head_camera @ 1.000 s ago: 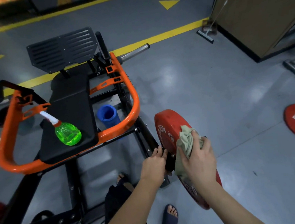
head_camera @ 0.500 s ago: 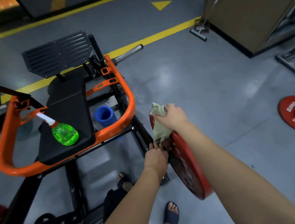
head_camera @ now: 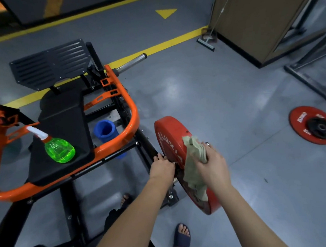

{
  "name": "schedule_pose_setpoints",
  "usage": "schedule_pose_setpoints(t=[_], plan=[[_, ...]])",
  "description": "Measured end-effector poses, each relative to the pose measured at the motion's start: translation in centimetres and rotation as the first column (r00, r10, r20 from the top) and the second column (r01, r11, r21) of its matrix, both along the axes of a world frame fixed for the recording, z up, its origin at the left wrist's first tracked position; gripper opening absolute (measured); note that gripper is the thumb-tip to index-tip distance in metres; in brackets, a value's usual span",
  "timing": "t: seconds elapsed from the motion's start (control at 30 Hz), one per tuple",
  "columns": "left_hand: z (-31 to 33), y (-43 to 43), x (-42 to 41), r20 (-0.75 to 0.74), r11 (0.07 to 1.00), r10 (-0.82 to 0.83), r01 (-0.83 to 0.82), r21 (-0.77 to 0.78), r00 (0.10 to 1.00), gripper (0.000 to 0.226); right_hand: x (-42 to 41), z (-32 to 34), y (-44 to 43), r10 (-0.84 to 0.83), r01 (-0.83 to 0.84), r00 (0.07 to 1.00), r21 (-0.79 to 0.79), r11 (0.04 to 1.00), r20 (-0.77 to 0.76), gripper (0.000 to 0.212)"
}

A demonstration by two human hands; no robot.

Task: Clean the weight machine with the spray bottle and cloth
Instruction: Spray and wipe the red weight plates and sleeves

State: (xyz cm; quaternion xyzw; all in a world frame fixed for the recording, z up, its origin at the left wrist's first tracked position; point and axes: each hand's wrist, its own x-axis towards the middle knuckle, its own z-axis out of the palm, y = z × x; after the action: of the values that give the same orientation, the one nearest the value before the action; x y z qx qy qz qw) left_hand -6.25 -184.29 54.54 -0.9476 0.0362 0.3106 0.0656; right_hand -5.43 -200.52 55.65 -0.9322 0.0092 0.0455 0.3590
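Observation:
The weight machine has an orange frame [head_camera: 133, 123] and a black seat pad [head_camera: 64, 119]. A red weight plate [head_camera: 169, 134] stands on edge on its near right side. My right hand [head_camera: 212, 162] grips a pale green cloth [head_camera: 194, 171] and presses it against the plate's rim. My left hand [head_camera: 161, 166] holds the black frame bar just left of the plate. A green spray bottle [head_camera: 59, 149] with a white nozzle lies on the seat pad, apart from both hands.
A blue cylinder [head_camera: 105, 130] sits inside the frame. A second red plate [head_camera: 314, 125] lies flat on the grey floor at right. A brown cabinet [head_camera: 262, 14] and a black rack base [head_camera: 314, 76] stand at far right. My sandalled foot [head_camera: 182, 238] is below the plate.
My right hand moved the cloth from the plate's far top edge back down toward me along the rim. My left hand stayed on the frame bar.

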Motion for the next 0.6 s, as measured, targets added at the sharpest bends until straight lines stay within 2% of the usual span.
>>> schedule_pose_setpoints(t=[0.13, 0.2, 0.27, 0.33, 0.43, 0.6], plan=[[-0.2, 0.0, -0.3, -0.002, 0.999, 0.033, -0.033, -0.025, 0.999, 0.057, 2.6, -0.2, 2.6, 0.014, -0.015, 1.0, -0.046, 0.999, -0.007, 0.061], [-0.7, 0.6, -0.8, 0.021, 0.993, 0.086, -0.084, -0.079, 0.996, 0.068, 0.9, 0.0, 3.0, 0.001, 0.002, 0.999, -0.067, 0.998, 0.039, 0.061], [-1.5, 1.3, -1.3, 0.059, 0.985, 0.127, -0.119, -0.123, 0.99, 0.078, -1.7, -0.3, 2.4, 0.0, 0.015, 0.989, -0.094, 0.995, 0.149, 0.063], [-2.4, 1.7, -1.8, 0.068, 0.98, 0.144, -0.132, -0.151, 0.987, 0.084, -3.7, -1.9, 1.2, 0.047, 0.008, 0.959, -0.192, 0.981, 0.28, 0.069], [-3.0, 2.7, -2.1, 0.083, 0.974, 0.151, -0.134, -0.182, 0.985, 0.084, -3.7, -3.4, 1.2, 0.077, 0.028, 0.92, -0.261, 0.965, 0.384, 0.069], [-3.9, 3.2, -2.0, 0.151, 0.964, 0.145, -0.106, -0.242, 0.978, 0.07, 0.4, -2.2, 4.8, 0.081, 0.077, 0.914, -0.367, 0.927, 0.397, 0.057]])
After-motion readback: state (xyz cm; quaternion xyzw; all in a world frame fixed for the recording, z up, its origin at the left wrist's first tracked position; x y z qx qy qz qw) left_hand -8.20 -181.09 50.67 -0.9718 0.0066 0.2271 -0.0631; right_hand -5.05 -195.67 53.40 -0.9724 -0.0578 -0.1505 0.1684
